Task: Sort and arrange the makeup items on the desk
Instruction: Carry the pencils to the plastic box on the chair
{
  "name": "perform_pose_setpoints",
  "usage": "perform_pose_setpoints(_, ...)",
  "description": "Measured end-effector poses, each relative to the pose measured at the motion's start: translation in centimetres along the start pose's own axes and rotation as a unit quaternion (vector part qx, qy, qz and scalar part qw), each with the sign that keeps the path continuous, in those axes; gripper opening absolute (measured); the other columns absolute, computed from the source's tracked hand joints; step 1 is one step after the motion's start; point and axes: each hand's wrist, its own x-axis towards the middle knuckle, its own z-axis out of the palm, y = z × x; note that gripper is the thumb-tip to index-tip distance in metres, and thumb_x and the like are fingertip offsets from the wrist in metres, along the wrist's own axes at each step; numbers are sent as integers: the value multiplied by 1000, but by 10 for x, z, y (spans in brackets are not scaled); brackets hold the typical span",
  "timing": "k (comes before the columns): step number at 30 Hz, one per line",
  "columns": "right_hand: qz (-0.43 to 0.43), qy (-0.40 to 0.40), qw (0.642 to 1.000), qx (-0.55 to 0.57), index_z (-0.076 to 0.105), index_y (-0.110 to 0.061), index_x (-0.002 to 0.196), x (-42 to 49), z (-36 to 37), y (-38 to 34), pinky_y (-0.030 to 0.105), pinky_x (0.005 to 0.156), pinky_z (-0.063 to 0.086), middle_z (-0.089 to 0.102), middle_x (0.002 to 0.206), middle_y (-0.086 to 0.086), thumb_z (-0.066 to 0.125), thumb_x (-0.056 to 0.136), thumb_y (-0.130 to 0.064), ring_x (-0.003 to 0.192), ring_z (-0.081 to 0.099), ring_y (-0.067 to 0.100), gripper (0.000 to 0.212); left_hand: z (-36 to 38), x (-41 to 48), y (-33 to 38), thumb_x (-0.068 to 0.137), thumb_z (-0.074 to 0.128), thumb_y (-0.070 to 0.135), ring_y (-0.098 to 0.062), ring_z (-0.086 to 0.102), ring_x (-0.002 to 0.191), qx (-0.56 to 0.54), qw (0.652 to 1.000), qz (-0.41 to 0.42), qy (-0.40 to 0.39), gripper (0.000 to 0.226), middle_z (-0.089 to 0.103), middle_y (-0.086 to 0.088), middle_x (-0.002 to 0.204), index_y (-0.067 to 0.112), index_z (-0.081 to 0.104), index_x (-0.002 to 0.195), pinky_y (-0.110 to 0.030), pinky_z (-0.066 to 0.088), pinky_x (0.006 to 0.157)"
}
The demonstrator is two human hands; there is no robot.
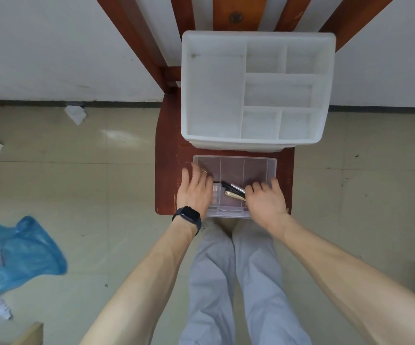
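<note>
A small clear plastic box (234,161) with dividers sits at the near end of a red-brown wooden stool (169,170). Inside it lie a black pen-like makeup stick (231,186), a gold tube (234,195) and a small clear palette (216,195). My left hand (195,191), with a dark watch on its wrist, rests with straight fingers over the box's left side. My right hand (266,200) lies over the box's right side, its fingers curled around the ends of the gold tube and black stick. Behind stands a big white organizer tray (186,95) with several empty compartments.
The stool stands on a beige tiled floor by a white wall. A blue plastic bag (19,252) lies on the floor at left, with crumpled paper scraps (75,114) and a small bottle (1,307). My grey-trousered legs (236,282) are below the stool.
</note>
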Motion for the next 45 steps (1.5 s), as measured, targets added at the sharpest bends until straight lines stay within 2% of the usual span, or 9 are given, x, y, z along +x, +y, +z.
perform_pose_setpoints(6,-9,127,992,-4,71,-12,74,-7,4,6,33,74,52,66,62,5,84,59,-10,52,62,25,20,-3,2,2,97,44,12,-31,34,134,-41,999,23,-4,33,56,-11,131,11,44,130,-52,19,112)
perform_pose_setpoints(12,13,62,993,104,54,-11,131,-8,-4,5,36,77,43,73,100,5,54,101,-30,84,70,30,35,-15,4,-5,96,48,15,-31,42,124,-78,997,15,-12,26,58,-8,127,16,59,120,-50,22,108)
perform_pose_setpoints(16,68,47,970,230,52,-10,126,-23,-18,5,38,63,39,71,103,14,46,105,-33,87,68,42,32,-28,-12,-10,97,51,24,-29,47,115,-134,990,-30,-27,22,60,-5,119,17,61,114,-47,25,104)
perform_pose_setpoints(19,93,1,955,282,61,-13,115,-46,-37,7,42,73,53,70,104,13,39,107,-33,92,66,40,30,-45,-37,-17,95,53,33,-29,50,114,-198,976,-78,-55,27,60,-4,118,20,62,116,-46,26,102)
perform_pose_setpoints(23,123,-12,936,328,67,-16,117,-91,-69,7,38,79,50,72,108,13,45,106,-30,99,66,37,29,-76,-84,-27,92,53,46,-28,54,109,-293,939,-160,-84,31,60,-4,114,23,63,110,-44,29,97)
perform_pose_setpoints(32,88,42,908,407,62,-16,129,-186,-160,6,28,65,44,71,97,0,48,106,-28,83,64,18,31,-161,-229,-54,86,64,52,-27,60,106,-539,771,-339,6,26,66,0,105,28,65,96,-36,41,93)
perform_pose_setpoints(38,51,-30,924,377,47,-4,122,-154,-160,6,37,74,46,67,89,7,41,103,-22,78,65,23,27,-143,-296,-32,84,76,34,-16,67,86,-695,560,-425,150,12,73,7,82,23,71,84,-19,46,71)
perform_pose_setpoints(42,68,-51,935,344,46,-2,116,-109,-131,0,43,91,47,63,116,24,42,99,-18,106,60,42,24,-104,-295,-7,86,75,31,-17,67,85,-728,477,-467,153,8,73,7,86,24,71,87,-30,49,79)
perform_pose_setpoints(45,56,-37,958,277,48,2,124,-68,-100,-8,42,89,43,57,125,27,47,99,-21,114,56,44,34,-71,-274,15,86,75,33,-16,66,83,-748,439,-479,137,8,73,9,86,27,70,84,-29,49,77)
